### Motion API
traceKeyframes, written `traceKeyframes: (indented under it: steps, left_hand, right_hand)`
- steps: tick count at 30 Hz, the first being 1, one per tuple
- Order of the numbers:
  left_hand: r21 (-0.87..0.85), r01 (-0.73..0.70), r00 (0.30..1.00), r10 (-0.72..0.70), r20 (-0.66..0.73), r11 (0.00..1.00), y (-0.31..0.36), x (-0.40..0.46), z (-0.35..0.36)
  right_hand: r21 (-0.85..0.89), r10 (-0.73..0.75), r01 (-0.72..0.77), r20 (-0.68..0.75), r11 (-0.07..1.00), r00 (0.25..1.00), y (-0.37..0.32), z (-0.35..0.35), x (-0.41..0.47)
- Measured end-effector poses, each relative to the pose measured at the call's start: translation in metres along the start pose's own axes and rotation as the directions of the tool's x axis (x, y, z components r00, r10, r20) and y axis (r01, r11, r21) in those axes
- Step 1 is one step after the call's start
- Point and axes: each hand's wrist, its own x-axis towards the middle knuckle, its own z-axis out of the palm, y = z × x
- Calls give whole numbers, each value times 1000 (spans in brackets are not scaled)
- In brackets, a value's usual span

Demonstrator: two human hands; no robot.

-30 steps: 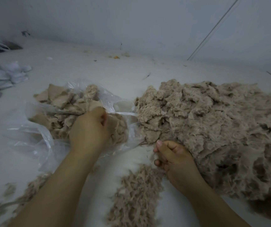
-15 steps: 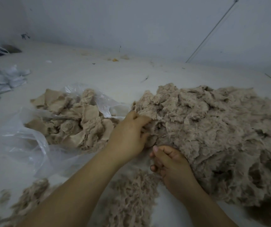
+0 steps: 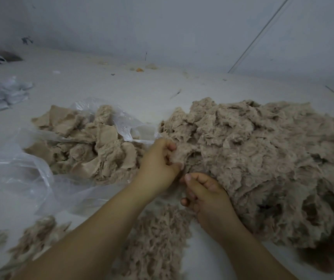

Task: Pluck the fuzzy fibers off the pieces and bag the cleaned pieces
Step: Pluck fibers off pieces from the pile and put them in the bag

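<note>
The heap of fuzzy pieces (image 3: 263,158) is a dull beige-brown, darkening to deep brown at its near right edge. The cleaned pieces (image 3: 93,142) show a smoother, paler tan, lying in a clear, glossy plastic bag (image 3: 25,168). The plucked fibers (image 3: 158,239) are pinkish-beige. The table (image 3: 121,87) is off-white; crumpled cloths (image 3: 0,96) are pale grey-blue.

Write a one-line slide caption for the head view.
Left hand grips a fuzzy piece at the edge of the uncleaned pile, right hand curled beside it, bag of cleaned pieces to the left.
</note>
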Motion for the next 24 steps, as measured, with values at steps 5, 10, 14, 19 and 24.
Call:
traceKeyframes:
  steps: [5, 10, 14, 19, 24]
  left_hand:
    - [-164, 99, 995, -97, 20, 981, -6, -9, 5]
    - [155, -323, 944, 329, -10, 934, -12, -26, 4]
    - [140, -465, 879, 475, -48, 874, -16, -33, 1]
    - [130, -474, 878, 479, -10, 871, -16, -40, -5]
    - [143, -462, 883, 439, 168, 875, -15, -44, -6]
  right_hand:
    - [-16, 19, -19, -42, 1000, 999, 0, 0, 1]
    - [85, 40, -40, 3, 996, 999, -8, 3, -1]
    - [58, 60, -57, -53, 997, 997, -8, 3, -1]
    - [116, 89, -80, -71, 990, 994, -7, 2, 0]
    - [78, 41, -42, 15, 996, 999, -8, 1, -2]
